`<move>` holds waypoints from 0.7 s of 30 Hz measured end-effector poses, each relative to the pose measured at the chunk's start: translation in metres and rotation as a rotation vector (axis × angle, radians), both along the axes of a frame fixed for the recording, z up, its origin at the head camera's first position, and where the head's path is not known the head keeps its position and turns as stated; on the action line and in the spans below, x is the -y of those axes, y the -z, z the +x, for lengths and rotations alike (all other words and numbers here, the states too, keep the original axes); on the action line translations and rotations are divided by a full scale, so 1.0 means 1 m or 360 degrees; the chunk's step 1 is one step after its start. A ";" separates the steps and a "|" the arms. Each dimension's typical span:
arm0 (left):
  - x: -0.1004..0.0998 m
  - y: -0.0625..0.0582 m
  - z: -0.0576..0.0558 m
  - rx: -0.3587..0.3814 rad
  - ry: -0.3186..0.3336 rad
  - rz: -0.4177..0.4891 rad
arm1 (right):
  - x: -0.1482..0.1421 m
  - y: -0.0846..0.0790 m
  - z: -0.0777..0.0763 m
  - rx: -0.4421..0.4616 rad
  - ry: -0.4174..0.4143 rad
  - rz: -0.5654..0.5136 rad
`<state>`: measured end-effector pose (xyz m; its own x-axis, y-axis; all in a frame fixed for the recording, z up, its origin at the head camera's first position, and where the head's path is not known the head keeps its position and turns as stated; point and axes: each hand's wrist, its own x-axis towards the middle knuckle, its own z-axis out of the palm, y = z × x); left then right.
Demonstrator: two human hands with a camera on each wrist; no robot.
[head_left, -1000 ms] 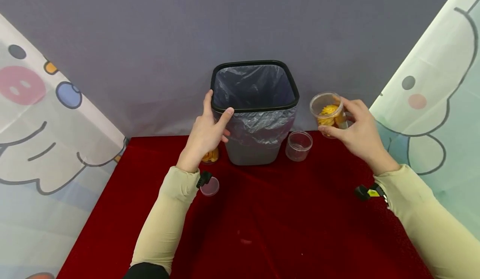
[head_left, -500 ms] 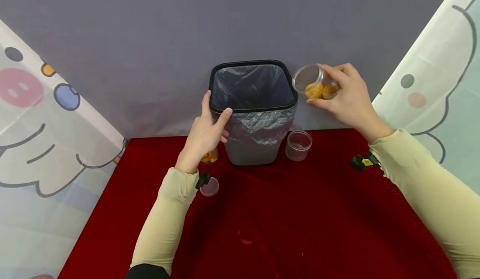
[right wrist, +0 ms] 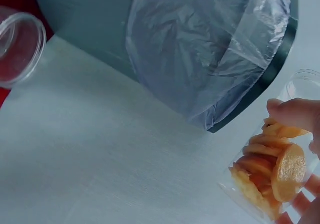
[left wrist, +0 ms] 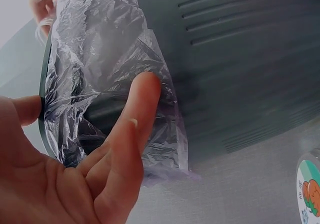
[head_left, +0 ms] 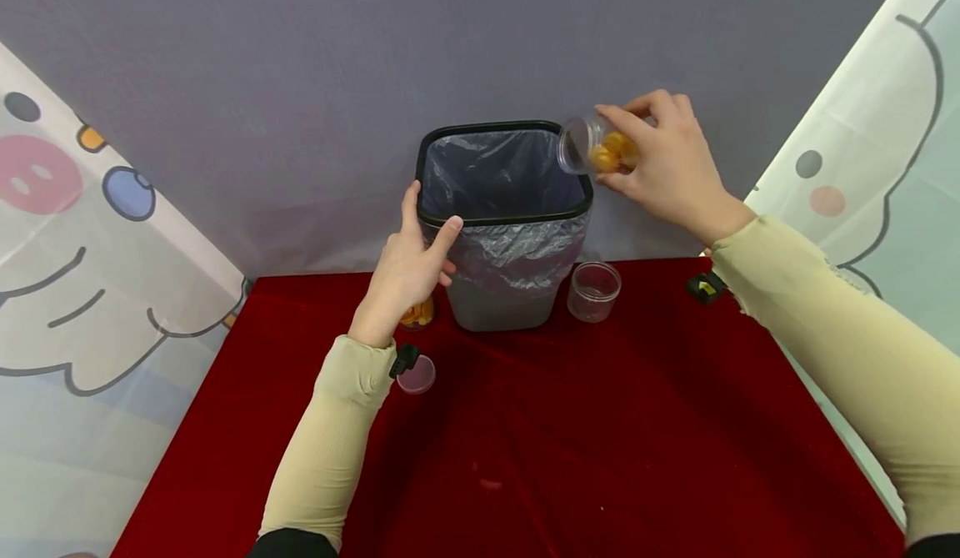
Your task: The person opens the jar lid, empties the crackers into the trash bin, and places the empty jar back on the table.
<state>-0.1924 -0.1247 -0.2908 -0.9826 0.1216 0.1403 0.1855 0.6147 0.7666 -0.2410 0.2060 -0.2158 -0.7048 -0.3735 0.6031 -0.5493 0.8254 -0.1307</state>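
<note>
My left hand (head_left: pixel 401 274) braces the front left corner of a grey trash can (head_left: pixel 498 304), its straight, spread fingers against the side and thumb at the black rim. In the left wrist view, a fingertip (left wrist: pixel 147 86) touches the folded-over plastic bag (left wrist: pixel 105 28). My right hand (head_left: pixel 671 162) grips a clear plastic jar (head_left: pixel 579 143) between thumb and fingers, tipped on its side, its mouth facing left over the can's right rim. Orange-yellow food slices (right wrist: pixel 267 166) lie inside the jar, seen closely in the right wrist view.
A clear jar (head_left: pixel 594 291) without visible contents stands right of the can on the red cloth (head_left: pixel 540 441). Partly behind my left wrist is another jar with orange pieces (head_left: pixel 417 314). A round translucent lid (head_left: pixel 416 374) lies nearby. A grey backdrop (head_left: pixel 322 124) rises behind.
My right hand has carried the jar up and left to the can's rim, tilting it from nearly upright onto its side. The slices have shifted inside. My left hand has stayed put.
</note>
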 end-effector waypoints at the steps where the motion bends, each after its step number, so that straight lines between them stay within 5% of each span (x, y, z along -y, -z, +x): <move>1: 0.000 0.000 -0.001 -0.0003 0.0001 -0.0003 | 0.001 0.000 -0.001 -0.0031 -0.0010 0.0037; 10: 0.001 0.001 -0.001 0.0001 -0.0014 -0.0009 | 0.008 0.001 -0.015 -0.0382 -0.0167 0.0267; 21: 0.002 0.002 -0.002 -0.0020 -0.0035 -0.0015 | 0.013 0.002 -0.019 -0.0561 -0.0244 0.0437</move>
<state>-0.1944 -0.1262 -0.2926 -0.9833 0.1011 0.1515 0.1812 0.6258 0.7586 -0.2596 0.1927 -0.2177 -0.3990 -0.6364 0.6601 -0.6391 0.7093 0.2975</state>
